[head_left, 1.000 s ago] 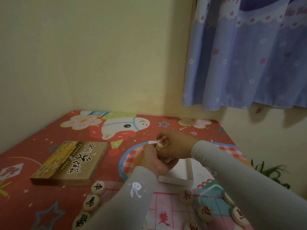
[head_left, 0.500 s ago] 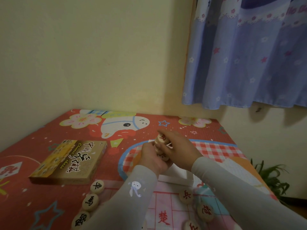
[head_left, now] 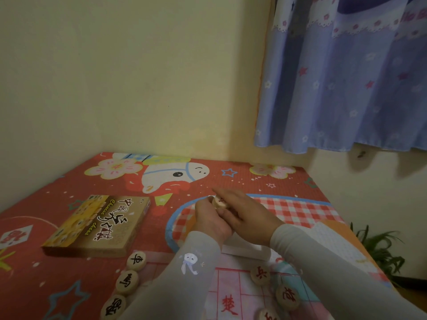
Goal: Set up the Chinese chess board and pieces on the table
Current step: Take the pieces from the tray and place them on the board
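Head view: a stack of pieces is held by the left hand, fingers curled round it, top piece red-marked. The right hand is laid over the stack from 3 o'clock, fingers nearly straight, forefinger stretched past the top piece toward 11 o'clock; whether the thumb pinches from below cannot be told.

Change against half a second ago: the right hand is flattened and lowered. Earlier its fingers were arched over the top piece as if lifting it; a second ago both hands were bunched tight round the stack. The stack is kept at the same spot, above the white tray, which is mostly hidden under the wrists.

Reading: the top piece is probably being slid or peeled off the stack for placing. No piece is released yet.

The board is spread at 6 o'clock, only its far edge in frame. Three black pieces are lined along its left edge at 7 o'clock; the red pieces are set at 5 o'clock, with 兵 nearest the tray. The box is lying at 9 o'clock, well apart from the hands, on the mat.

Task is judged partly done: board down, some pieces placed, more in hand.
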Demonstrator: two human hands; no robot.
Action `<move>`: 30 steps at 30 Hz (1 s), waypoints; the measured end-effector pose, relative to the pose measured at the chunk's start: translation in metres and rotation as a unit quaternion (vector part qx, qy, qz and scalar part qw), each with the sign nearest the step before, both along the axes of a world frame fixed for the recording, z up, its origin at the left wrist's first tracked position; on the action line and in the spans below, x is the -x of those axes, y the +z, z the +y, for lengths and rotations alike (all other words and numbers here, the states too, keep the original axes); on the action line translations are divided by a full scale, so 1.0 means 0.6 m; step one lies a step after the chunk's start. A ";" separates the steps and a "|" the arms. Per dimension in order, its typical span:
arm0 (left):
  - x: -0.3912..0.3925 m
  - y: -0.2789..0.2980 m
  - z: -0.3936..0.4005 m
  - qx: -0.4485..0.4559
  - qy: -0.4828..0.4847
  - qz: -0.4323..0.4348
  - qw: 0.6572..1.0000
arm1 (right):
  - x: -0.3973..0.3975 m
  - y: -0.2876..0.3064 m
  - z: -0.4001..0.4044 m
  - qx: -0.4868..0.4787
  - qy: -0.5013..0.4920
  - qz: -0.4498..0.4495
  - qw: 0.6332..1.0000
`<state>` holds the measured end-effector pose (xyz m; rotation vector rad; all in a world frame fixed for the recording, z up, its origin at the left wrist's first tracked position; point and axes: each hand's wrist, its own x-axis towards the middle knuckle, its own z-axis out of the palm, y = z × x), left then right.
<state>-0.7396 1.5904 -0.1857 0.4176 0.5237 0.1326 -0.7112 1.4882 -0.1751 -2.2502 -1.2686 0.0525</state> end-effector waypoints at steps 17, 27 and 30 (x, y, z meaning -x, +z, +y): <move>0.003 -0.007 -0.002 -0.003 0.007 -0.022 1.000 | 0.002 -0.017 0.013 -0.075 -0.043 0.011 0.996; 0.003 -0.010 0.010 0.040 0.009 -0.029 0.999 | -0.004 -0.010 0.003 -0.126 -0.051 0.011 0.991; 0.000 -0.015 0.018 0.037 0.006 -0.052 0.998 | -0.037 -0.006 -0.008 -0.214 -0.143 -0.008 0.966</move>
